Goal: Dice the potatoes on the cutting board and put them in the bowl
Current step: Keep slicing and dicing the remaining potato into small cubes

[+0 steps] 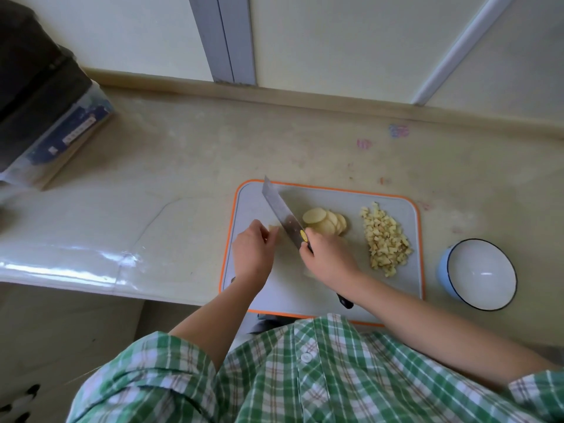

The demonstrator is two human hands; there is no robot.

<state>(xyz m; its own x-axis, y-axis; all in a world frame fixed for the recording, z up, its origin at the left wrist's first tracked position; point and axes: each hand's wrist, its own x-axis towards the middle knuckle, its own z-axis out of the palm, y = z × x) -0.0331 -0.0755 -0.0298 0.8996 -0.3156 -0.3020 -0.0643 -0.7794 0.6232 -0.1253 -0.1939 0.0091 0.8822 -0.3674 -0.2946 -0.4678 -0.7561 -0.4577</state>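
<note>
Two hands busy: my right hand [328,254] is wrapped tight round the handle of the cleaver [279,209], with the blade angled across the left half of the cutting board [305,288]. My left hand [251,250] has its fingers curled, pinching a small potato piece [273,229] just left of the blade. Fanned potato slices [325,222] sit mid-board, right of the blade. The diced potato [386,239] is heaped on the board's right side. The bowl [442,270] stands on the counter [183,166] just beside that edge.
</note>
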